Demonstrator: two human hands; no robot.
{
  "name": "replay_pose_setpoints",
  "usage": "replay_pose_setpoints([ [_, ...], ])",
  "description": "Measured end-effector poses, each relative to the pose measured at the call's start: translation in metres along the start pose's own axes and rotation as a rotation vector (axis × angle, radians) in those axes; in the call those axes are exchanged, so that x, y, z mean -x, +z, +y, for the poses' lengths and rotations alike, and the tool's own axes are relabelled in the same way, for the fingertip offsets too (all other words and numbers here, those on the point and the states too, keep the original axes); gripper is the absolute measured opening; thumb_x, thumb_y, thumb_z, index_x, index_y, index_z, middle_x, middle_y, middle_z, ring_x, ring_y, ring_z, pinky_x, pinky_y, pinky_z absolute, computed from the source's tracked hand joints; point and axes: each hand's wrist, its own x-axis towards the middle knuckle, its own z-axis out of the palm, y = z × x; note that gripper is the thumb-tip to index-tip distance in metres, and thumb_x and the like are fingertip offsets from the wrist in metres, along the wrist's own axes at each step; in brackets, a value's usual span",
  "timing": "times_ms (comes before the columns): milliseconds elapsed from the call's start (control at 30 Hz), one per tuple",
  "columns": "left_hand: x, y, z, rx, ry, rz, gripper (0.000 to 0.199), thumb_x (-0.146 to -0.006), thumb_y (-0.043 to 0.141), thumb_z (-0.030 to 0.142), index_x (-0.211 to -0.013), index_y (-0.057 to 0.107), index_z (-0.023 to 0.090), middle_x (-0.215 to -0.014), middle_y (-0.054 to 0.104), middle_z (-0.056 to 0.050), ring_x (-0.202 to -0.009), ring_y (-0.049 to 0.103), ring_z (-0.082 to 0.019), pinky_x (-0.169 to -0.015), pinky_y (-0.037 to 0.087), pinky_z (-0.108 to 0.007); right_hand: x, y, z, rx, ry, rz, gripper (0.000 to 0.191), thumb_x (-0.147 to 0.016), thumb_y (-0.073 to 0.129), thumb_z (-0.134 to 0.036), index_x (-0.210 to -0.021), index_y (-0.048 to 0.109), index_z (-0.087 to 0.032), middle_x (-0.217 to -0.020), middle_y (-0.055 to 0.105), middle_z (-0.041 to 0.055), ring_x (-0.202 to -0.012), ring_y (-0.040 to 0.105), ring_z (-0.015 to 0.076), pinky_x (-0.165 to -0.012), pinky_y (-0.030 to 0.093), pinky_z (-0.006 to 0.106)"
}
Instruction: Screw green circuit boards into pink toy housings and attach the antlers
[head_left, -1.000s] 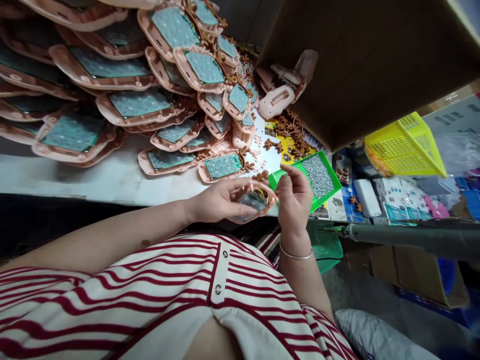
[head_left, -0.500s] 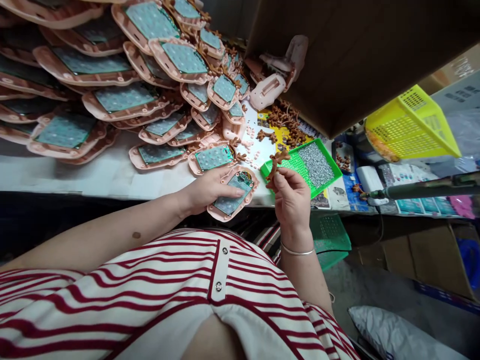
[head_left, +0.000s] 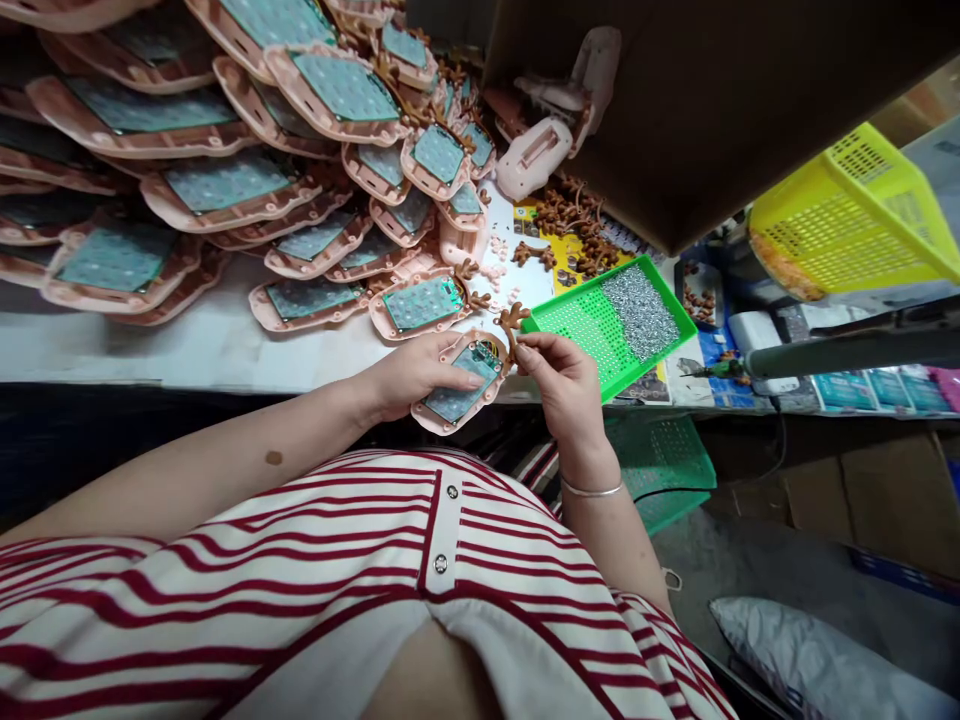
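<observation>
Pink shell (head_left: 448,404) (circuit board (head_left: 456,400) up): remotely I see the left hand (head_left: 415,380) pinching it near the bench (head_left: 187,350)'s front edge, the right hand (head_left: 562,385) a brown antler (head_left: 513,318).

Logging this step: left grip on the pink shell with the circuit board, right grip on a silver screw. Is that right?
Not quite: the head view shows the right grip on a brown antler-shaped piece, not a screw. The rest stands.

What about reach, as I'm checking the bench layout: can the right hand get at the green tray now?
Probably yes: the right hand is close beside the green tray, which is open on top, and nothing shows between them. It does, though, hold a brown antler-shaped piece.
</observation>
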Motion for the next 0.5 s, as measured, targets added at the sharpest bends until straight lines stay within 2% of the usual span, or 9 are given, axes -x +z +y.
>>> replay_pose_setpoints([
  [100, 0.0, -0.001, -0.001, -0.024, 0.0, 0.005, 0.042, -0.066, 0.081, 0.02, -0.105, 0.067, 0.011, -0.089, 0.074, -0.007, -0.076, 0.067, -0.018, -0.069, 0.053, -0.028, -0.001, -0.004, 0.001, 0.106, -0.07, -0.052, 0.024, -0.075, 0.081, -0.042, -0.088, 0.073, -0.023, -0.085, 0.071, 0.0005, -0.08, 0.064, 0.0131, -0.079, 0.052, 0.031],
  [267, 0.0, -0.005, -0.002, -0.047, -0.013, -0.014, 0.041, -0.066, 0.081, 0.022, -0.103, 0.067, 0.011, -0.09, 0.074, -0.007, -0.075, 0.067, -0.017, -0.068, 0.052, -0.028, -0.002, -0.006, 0.0, 0.286, -0.123, -0.085, 0.023, -0.081, 0.075, -0.042, -0.091, 0.072, -0.022, -0.087, 0.071, 0.002, -0.078, 0.063, 0.0141, -0.076, 0.051, 0.032],
  [500, 0.0, -0.013, 0.003, -0.016, -0.087, -0.067, 0.04, -0.065, 0.081, 0.02, -0.101, 0.067, 0.01, -0.087, 0.074, -0.007, -0.072, 0.067, -0.016, -0.066, 0.052, -0.026, -0.001, 0.002, 0.006, 0.246, -0.093, -0.103, 0.024, -0.083, 0.072, -0.045, -0.09, 0.069, -0.022, -0.084, 0.069, 0.0013, -0.077, 0.062, 0.0137, -0.074, 0.051, 0.031],
])
